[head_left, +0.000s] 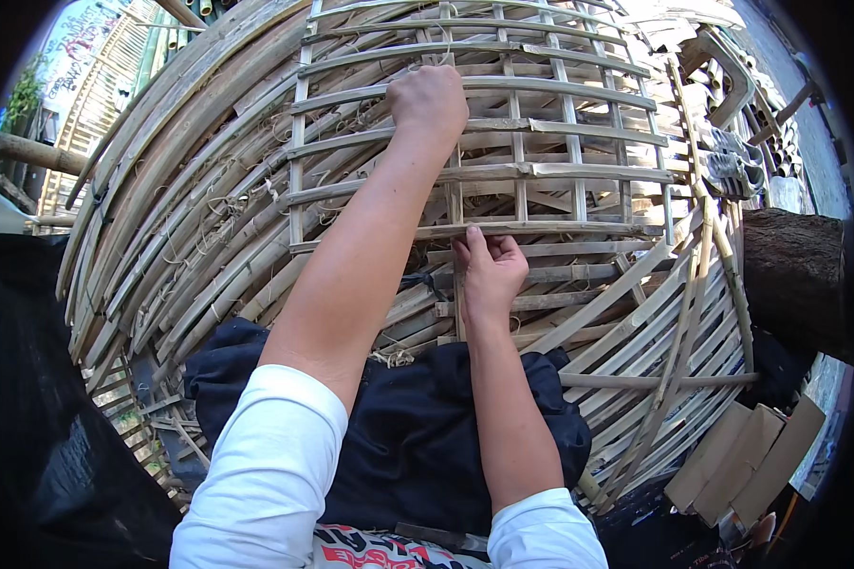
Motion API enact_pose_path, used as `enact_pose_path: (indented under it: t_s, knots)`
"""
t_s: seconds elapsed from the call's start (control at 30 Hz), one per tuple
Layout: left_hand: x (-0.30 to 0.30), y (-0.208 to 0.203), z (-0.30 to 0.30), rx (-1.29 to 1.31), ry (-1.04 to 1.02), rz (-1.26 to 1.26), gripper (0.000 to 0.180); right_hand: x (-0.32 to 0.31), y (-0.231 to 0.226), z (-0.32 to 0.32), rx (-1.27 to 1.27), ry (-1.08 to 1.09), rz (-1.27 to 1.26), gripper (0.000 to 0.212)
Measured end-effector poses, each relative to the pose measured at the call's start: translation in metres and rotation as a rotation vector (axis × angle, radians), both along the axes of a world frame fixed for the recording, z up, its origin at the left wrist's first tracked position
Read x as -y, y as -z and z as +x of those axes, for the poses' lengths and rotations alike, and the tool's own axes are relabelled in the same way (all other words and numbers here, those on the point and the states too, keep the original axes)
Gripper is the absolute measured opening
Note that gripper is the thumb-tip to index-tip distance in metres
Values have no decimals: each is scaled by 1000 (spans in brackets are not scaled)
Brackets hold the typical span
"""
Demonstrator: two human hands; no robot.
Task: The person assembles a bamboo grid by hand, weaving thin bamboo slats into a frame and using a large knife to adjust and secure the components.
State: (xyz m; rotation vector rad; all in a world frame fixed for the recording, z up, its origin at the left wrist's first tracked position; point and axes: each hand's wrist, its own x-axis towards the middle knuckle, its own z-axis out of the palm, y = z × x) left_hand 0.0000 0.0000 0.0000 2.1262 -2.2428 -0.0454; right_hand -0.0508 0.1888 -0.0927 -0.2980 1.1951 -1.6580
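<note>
A lattice of split bamboo slats [579, 174] lies in front of me, its long crosspieces running left to right over thinner uprights. My left hand [430, 100] is closed in a fist over an upright in the lattice's middle; its fingers are hidden, and a thin curled strand shows just beyond it. Nearer to me, my right hand [493, 270] pinches the lattice's near edge, thumb on top of the nearest slat [560, 229] and the other fingers curled beneath. Dark cloth [399, 436] covers my lap.
Under the lattice and to its left, long curved bamboo strips [190, 190] are piled. More strips [674, 351] fan out at the right, beside a dark log [792, 275]. Cardboard pieces [745, 460] stand at the lower right, and black plastic sheeting [47, 408] hangs at the left.
</note>
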Motion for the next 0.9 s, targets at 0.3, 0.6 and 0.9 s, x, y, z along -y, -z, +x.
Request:
enact_pose_path:
  t_s: [0.3, 0.6, 0.9]
  knots:
    - [-2, 11, 4, -86, 37, -76, 35, -1, -1, 0, 9, 15, -4, 8]
    - [-3, 12, 3, -108, 4, -93, 35, 1, 1, 2, -16, 47, -13, 10]
    - [-7, 10, 2, -76, -22, -108, 32, 1, -1, 3, -26, 64, 10, 12]
